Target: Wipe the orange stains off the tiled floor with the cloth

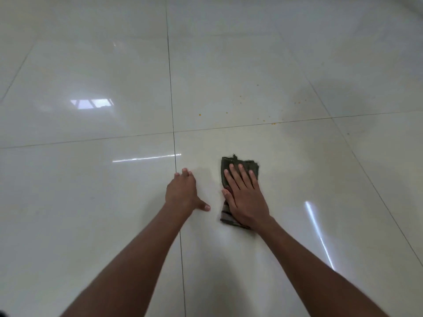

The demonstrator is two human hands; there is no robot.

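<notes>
A dark green folded cloth [248, 164] lies flat on the glossy white tiled floor [91, 202]. My right hand [245, 197] presses down on it, palm flat, fingers spread over its top. My left hand [183, 193] rests on the bare floor just left of the cloth, fingers apart, holding nothing. Small orange stains dot the tile beyond the cloth: one speck [199, 114] ahead and left, several more [266, 120] along the grout line, and a few [299, 101] farther right.
Dark grout lines [174, 143] cross just ahead of my left hand. Bright window reflections [91, 103] and light streaks [319, 234] glare on the tiles. A faint shadow darkens the floor at the far right.
</notes>
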